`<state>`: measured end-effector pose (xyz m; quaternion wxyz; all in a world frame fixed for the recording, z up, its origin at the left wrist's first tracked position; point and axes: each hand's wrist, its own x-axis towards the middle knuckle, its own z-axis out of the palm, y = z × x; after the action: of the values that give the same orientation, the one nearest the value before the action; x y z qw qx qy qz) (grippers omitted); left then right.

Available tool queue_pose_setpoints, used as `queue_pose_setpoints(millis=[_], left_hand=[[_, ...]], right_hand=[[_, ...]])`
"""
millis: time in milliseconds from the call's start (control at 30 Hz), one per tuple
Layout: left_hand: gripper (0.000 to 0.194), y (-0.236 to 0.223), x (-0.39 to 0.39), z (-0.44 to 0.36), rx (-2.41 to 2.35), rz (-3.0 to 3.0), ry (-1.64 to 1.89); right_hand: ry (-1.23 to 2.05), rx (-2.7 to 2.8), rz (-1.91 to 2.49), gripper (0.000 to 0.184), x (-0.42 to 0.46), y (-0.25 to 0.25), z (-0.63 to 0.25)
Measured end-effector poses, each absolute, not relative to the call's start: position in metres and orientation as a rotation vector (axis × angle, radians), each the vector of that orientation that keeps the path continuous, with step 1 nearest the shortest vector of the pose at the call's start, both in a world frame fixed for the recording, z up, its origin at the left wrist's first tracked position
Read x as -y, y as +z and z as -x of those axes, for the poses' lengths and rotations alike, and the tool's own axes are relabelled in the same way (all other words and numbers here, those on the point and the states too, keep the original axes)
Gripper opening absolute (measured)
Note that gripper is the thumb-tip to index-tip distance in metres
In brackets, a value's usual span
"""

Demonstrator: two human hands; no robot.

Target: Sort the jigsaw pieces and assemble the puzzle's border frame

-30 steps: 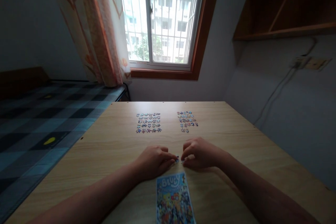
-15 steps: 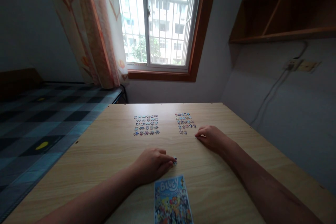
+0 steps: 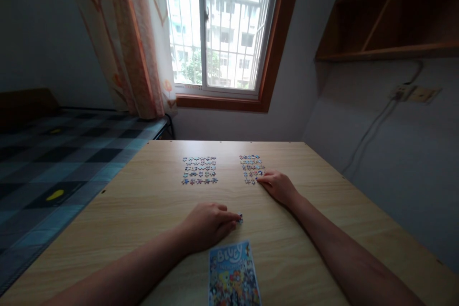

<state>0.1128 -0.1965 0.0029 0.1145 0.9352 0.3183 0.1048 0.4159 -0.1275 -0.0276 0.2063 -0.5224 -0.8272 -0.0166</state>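
My left hand [image 3: 211, 224] rests on the table with its fingers closed at a small jigsaw piece [image 3: 240, 217], which sticks out past the fingertips. Farther forward, my right hand [image 3: 279, 186] pinches another jigsaw piece [image 3: 257, 180], mostly covered by the fingers. It is at the end of the nearest row of the right block of jigsaw pieces [image 3: 252, 162]. To the left lies a second block of jigsaw pieces [image 3: 199, 170] in several rows. Just below my left hand is a picture sheet [image 3: 234, 272] with "BLUEY" printed on top.
The light wooden table [image 3: 143, 229] reaches to the wall under the window [image 3: 222, 33]. A bed with a checked cover [image 3: 82, 153] is along the left side. On the right wall hang a wooden shelf [image 3: 387, 52] and a socket with a cable [image 3: 403, 92].
My right hand has moved from beside my left hand forward to the right block, carrying a jigsaw piece to its nearest row. My left hand has stayed about where it was.
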Motion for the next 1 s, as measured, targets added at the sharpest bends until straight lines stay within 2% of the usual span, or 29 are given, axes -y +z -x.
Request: queue_pose_setpoints(millis=[367,633,1000], left_hand=[[0.035,0.0,0.198,-0.112,-0.959,-2.739,0.396],[0.021,-0.004,0.197,-0.113,-1.079,-2.705,0.528],[0.025,-0.005,0.196,-0.11,-1.003,-2.668,0.56]], right_hand=[[-0.092,2.167,1.203,0.021,0.136,-0.027,-0.414],[0.113,2.479,0.775,0.015,0.184,-0.004,-0.37],[0.235,2.58,0.883,0.011,0.181,-0.001,-0.38]])
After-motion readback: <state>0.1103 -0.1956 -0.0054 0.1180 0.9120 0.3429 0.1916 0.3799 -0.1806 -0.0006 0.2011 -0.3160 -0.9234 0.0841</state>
